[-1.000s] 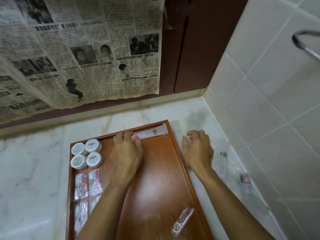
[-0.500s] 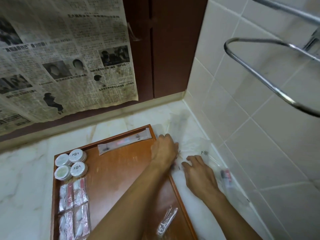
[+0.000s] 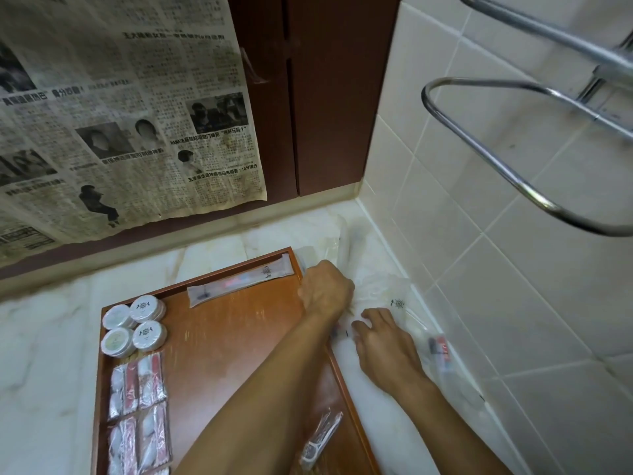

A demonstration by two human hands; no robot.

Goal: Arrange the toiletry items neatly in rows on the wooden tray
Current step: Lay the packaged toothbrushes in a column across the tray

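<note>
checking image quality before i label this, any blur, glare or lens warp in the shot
Head view: dim, warm light; wide-angle warp bows the towel rail and tile lines; the clear packets on the counter are smeared and hard to separate around the left hand and right hand; faint sheen on the wooden tray; the round tins read sharp.

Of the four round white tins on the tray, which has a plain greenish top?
The near-left tin; the two right tins carry dark emblems, the far-left is plain white.
</note>
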